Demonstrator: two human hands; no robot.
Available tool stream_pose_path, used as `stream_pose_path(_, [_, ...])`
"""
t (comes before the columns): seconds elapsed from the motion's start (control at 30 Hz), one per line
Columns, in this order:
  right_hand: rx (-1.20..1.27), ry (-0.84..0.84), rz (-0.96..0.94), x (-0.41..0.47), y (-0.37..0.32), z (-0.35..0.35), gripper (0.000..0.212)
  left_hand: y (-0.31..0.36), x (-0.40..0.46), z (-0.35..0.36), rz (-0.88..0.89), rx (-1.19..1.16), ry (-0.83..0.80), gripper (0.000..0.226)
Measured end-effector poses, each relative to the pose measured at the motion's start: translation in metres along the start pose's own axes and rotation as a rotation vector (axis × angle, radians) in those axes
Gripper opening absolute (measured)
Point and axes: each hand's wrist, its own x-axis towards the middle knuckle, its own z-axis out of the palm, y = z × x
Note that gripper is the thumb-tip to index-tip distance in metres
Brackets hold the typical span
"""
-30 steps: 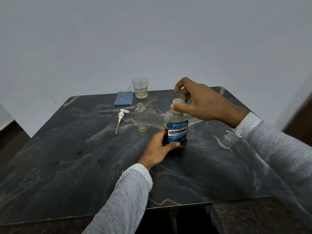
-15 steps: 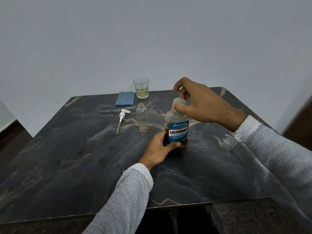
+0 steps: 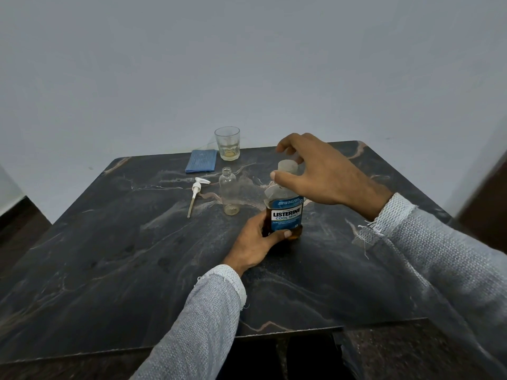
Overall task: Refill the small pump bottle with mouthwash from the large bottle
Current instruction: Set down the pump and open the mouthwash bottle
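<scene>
The large mouthwash bottle (image 3: 285,213), with a blue label and dark liquid in its lower part, stands upright on the dark marble table (image 3: 137,256). My left hand (image 3: 256,241) grips its base from the left. My right hand (image 3: 315,174) comes from above with its fingers around the bottle's white cap (image 3: 286,167). The small clear bottle (image 3: 229,190) stands open and uncapped just left of the large one. Its white pump head (image 3: 195,194) with the long tube lies flat on the table further left.
A drinking glass (image 3: 227,143) with a little yellowish liquid stands at the table's far edge, with a folded blue cloth (image 3: 201,160) to its left. A pale wall rises behind the table. The table's near edge runs below my forearms.
My right hand's fingers have shifted around the cap, with the wrist turning slightly. The left hand and the bottle stay in place.
</scene>
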Motion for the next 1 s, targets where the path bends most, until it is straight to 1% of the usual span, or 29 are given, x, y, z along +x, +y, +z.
stream_pose_path(0.07, [-0.073,0.016,0.017,0.000,0.000,0.001,0.052,0.001,0.000,0.000,-0.002,0.004,-0.007,0.047])
stream_pose_path(0.13, [-0.108,0.028,0.027,0.001,0.000,0.003,0.043,0.002,-0.001,-0.001,-0.008,0.003,-0.014,0.046])
stream_pose_path(0.17, [-0.082,0.037,0.026,0.001,0.000,0.003,0.038,0.003,-0.001,0.000,-0.008,-0.002,-0.016,0.046])
stream_pose_path(0.3, [0.167,0.100,0.052,0.002,0.001,-0.002,0.025,0.003,-0.001,-0.001,-0.004,-0.013,-0.010,0.045])
stream_pose_path(0.47, [0.433,0.136,0.090,0.001,0.010,-0.009,0.022,0.004,-0.001,-0.001,0.006,0.009,-0.024,0.043])
stream_pose_path(0.6, [0.693,0.266,0.156,0.006,0.032,-0.010,0.020,0.002,0.000,-0.001,0.012,0.012,-0.025,0.043])
stream_pose_path(0.67, [0.770,0.339,0.223,0.009,0.052,-0.004,0.022,0.001,0.001,0.000,0.016,0.003,-0.018,0.043])
stream_pose_path(0.77, [0.784,0.400,0.345,0.007,0.090,0.013,0.031,0.000,0.001,0.001,0.012,0.000,-0.017,0.043])
stream_pose_path(0.83, [0.771,0.425,0.431,0.002,0.113,0.029,0.033,0.000,0.001,0.000,0.003,0.012,-0.017,0.044])
stream_pose_path(1.0, [0.716,0.463,0.461,-0.014,0.146,0.063,0.030,0.002,0.001,0.000,-0.006,0.019,-0.018,0.043])
